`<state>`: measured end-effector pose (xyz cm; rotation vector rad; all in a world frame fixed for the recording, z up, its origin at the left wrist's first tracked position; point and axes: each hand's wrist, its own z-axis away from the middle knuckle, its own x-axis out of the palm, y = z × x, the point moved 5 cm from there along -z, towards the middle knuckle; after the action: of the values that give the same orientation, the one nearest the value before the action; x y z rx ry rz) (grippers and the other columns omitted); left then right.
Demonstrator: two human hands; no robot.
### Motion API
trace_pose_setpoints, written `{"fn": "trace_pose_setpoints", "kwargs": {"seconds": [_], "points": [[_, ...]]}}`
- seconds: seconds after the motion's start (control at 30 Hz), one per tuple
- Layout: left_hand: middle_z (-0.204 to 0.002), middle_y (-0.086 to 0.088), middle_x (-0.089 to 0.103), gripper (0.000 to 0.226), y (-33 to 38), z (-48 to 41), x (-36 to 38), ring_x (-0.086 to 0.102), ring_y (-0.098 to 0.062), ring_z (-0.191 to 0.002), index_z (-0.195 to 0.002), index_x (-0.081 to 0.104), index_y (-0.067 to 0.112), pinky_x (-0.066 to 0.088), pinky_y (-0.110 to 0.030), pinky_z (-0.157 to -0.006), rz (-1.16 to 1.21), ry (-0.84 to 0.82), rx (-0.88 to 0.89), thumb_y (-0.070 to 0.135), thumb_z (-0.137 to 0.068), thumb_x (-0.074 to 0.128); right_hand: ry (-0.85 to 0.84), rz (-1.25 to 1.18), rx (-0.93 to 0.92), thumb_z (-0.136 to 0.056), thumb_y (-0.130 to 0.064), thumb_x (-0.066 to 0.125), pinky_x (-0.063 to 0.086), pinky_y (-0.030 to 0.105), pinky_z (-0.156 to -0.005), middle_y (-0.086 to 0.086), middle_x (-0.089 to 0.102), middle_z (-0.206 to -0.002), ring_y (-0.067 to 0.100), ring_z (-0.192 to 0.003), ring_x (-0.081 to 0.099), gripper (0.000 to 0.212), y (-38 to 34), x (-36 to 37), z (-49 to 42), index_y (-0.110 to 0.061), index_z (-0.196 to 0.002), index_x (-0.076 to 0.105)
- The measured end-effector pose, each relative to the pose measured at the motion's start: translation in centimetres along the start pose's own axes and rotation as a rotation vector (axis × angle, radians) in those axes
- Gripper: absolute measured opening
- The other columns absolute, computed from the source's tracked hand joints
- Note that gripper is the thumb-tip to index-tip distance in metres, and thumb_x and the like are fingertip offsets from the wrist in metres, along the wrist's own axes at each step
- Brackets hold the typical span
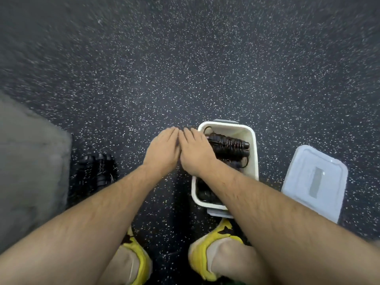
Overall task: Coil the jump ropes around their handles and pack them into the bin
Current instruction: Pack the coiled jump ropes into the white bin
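Note:
A white bin (254, 153) stands on the speckled floor in front of my right foot. Inside it lies a coiled black jump rope (231, 147) with ribbed handles, and more dark rope shows lower in the bin. Another black jump rope (96, 171) with its handles side by side lies on the floor to the left. My left hand (163, 150) and my right hand (196, 152) are held flat, side by side, fingers straight and holding nothing. The right hand hovers over the bin's left rim, and my right forearm hides part of the bin.
The bin's pale lid (314, 182) lies on the floor to the right. A grey mat or block (30, 165) fills the left edge. My yellow shoes (202, 256) are at the bottom. Dark speckled floor (185, 68) stretches ahead.

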<state>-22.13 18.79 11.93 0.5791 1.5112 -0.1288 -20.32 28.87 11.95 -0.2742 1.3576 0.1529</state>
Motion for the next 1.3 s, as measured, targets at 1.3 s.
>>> {"fn": "trace_pose_setpoints", "kwargs": {"seconds": [1.3], "points": [[-0.118, 0.004, 0.059, 0.061, 5.7, -1.2, -1.8, 0.049, -0.019, -0.114, -0.132, 0.056, 0.027, 0.046, -0.043, -0.100, 0.254, -0.325, 0.069, 0.032, -0.070, 0.051, 0.020, -0.016, 0.050, -0.071, -0.061, 0.068, 0.045, 0.039, -0.089, 0.005, 0.057, -0.114, 0.026, -0.102, 0.054, 0.079, 6.9, -3.5, 6.8, -0.015, -0.131, 0.046]]}}
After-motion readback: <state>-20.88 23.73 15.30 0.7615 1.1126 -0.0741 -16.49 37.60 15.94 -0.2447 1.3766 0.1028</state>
